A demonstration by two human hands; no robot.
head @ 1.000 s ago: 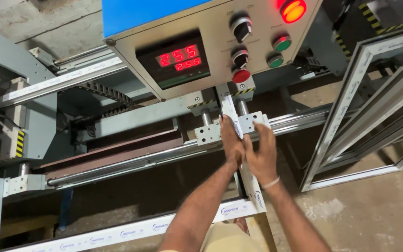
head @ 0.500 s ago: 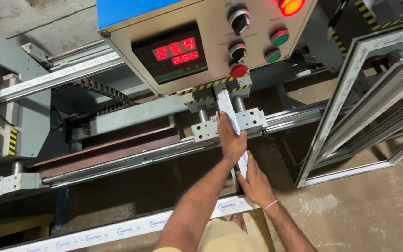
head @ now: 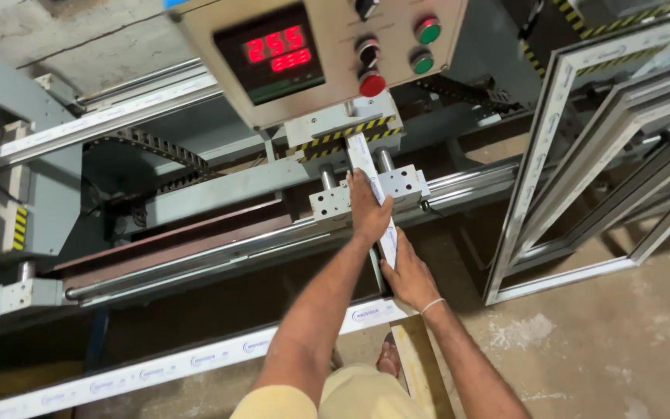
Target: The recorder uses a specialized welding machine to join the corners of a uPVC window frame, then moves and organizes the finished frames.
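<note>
Near: right hand (head: 409,275) grips the lower end of the white profile strip (head: 374,194), fingers wrapped round it. Left hand (head: 367,209) presses it flat, fingers together, at the clamp block (head: 366,194) on the machine's front rail (head: 195,260). Far: control box (head: 327,54). Risk: fingers pinched if the clamp closes; strip could skew.

Light warm, moderately bright, mostly from above and right. Concrete floor (head: 622,341) well lit, pale. Deep shadow under machine rails (head: 195,256), details lost in dark gap lower left. Red display (head: 277,50) glows, digits slightly bloomed. Soft sheen on white frames (head: 583,155) at right, no harsh glare. Focus fairly sharp across centre; forearms crisp. Wide-angle lens bends straight lines near edges. Slight softness at corners.
</note>
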